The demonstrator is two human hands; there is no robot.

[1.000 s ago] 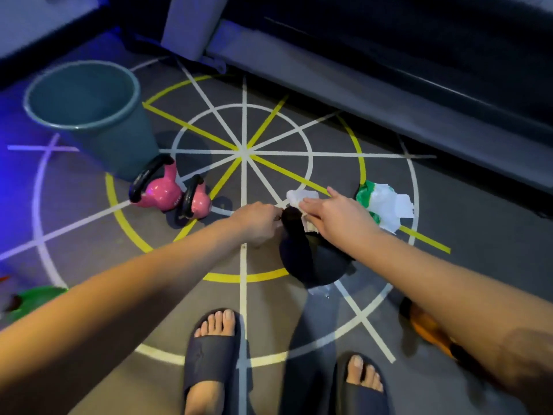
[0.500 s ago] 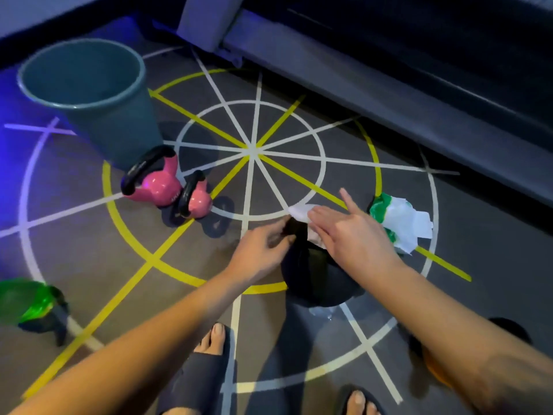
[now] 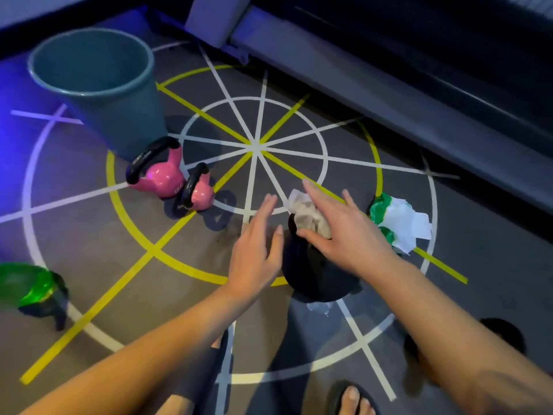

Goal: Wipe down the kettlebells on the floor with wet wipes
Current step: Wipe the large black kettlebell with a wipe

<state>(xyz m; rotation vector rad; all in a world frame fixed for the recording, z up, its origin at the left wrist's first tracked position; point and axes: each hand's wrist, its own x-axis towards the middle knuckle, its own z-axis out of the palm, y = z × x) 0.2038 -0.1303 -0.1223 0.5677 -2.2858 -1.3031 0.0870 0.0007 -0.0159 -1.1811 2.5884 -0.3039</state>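
1. black kettlebell (image 3: pixel 317 274): stands on the floor (image 3: pixel 119 235), on the yellow ring of the painted wheel. Reference piece for this list.
2. wet wipe (image 3: pixel 308 214): crumpled, grey-white, lying on top of the black kettlebell at its handle.
3. right hand (image 3: pixel 350 238): laid over the wet wipe and pressing it onto the black kettlebell. The fingers (image 3: pixel 311 190) are straight and spread apart, wider than half a second ago, and the thumb is at the wipe's near edge.
4. left hand (image 3: pixel 257 253): just left of the black kettlebell, fingers straight and close together, holding nothing. Whether the thumb touches the kettlebell cannot be told. Changed: a second ago this hand gripped the handle, and half a second ago its curled fingers touched it.
5. wipes packet (image 3: pixel 398 223): green and white, on the floor just right of the black kettlebell.
6. larger pink kettlebell (image 3: pixel 161 178) and smaller pink kettlebell (image 3: pixel 199 193): side by side, left of and beyond the black kettlebell.
7. teal bin (image 3: pixel 98 85): beyond the pink pair, well apart from the black kettlebell.
8. green kettlebell (image 3: pixel 33 292): far left of the black kettlebell, blurred.
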